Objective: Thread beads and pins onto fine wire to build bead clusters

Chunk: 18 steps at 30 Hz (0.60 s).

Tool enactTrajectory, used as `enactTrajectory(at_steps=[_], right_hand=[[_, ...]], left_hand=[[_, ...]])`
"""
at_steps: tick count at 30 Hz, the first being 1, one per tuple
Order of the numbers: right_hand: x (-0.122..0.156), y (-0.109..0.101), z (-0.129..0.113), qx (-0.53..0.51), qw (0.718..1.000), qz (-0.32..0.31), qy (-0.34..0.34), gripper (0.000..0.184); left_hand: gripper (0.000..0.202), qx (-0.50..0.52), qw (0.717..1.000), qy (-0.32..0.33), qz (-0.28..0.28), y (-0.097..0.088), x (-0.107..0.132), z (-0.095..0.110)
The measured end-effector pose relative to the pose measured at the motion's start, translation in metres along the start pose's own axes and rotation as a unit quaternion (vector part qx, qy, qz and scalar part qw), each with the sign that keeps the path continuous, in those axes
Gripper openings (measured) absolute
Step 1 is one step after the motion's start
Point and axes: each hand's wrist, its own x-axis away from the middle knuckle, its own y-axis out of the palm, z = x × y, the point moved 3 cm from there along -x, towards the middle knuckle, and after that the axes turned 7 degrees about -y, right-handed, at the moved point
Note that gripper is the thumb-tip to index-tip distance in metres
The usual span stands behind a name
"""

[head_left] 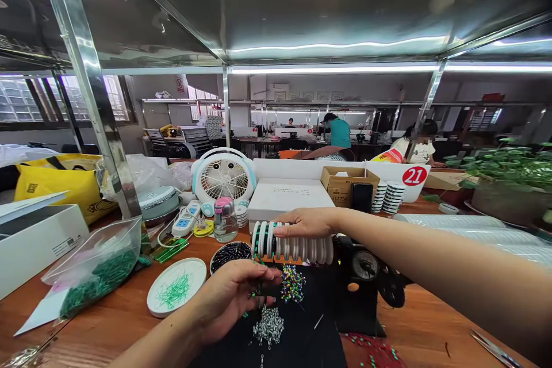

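My right hand [308,223] lies over a row of white spools [297,248], its thumb and fingers wrapped on their rims. Dark line with green bits is wound at the row's left end. Just below, my left hand [235,293] pinches a thin dark line with green bits [259,260] that hangs from the leftmost spools. On a black mat [310,333] under the hands lie a pile of small coloured beads [293,283] and a heap of silver swivels [268,328]. A black machine with a dial [364,264] stands at the right end of the spools.
Left are a white dish of green pieces [149,299], a bowl of black pieces [211,267] and a bag of green pieces [99,276]. A fan [224,178], bottle [226,227] and white box [288,192] stand behind. Scissors [494,349] lie right. People sit or stand farther back.
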Motion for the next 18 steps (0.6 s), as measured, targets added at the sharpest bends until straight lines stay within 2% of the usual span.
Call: enactTrajectory(at_steps=[4, 9, 13, 16, 18], right_hand=[[-0.003, -0.003, 0.007, -0.027, 0.998, -0.018, 0.057, 0.062], [-0.003, -0.005, 0.009, -0.011, 0.996, 0.007, 0.087, 0.067], [-0.002, -0.006, 0.010, 0.021, 0.992, 0.021, 0.122, 0.069], [-0.002, -0.006, 0.014, 0.036, 0.991, 0.018, 0.125, 0.074], [-0.003, -0.006, 0.018, 0.037, 0.989, 0.027, 0.141, 0.078]], left_hand=[[0.004, -0.032, 0.999, 0.009, 0.032, -0.002, 0.000, 0.004], [0.005, -0.117, 0.992, 0.006, 0.046, -0.007, -0.004, 0.001], [0.015, -0.166, 0.984, 0.020, 0.056, -0.015, -0.005, -0.004], [0.033, -0.189, 0.975, 0.028, 0.116, -0.024, 0.002, -0.006], [0.046, -0.251, 0.945, 0.082, 0.191, -0.028, 0.010, 0.000]])
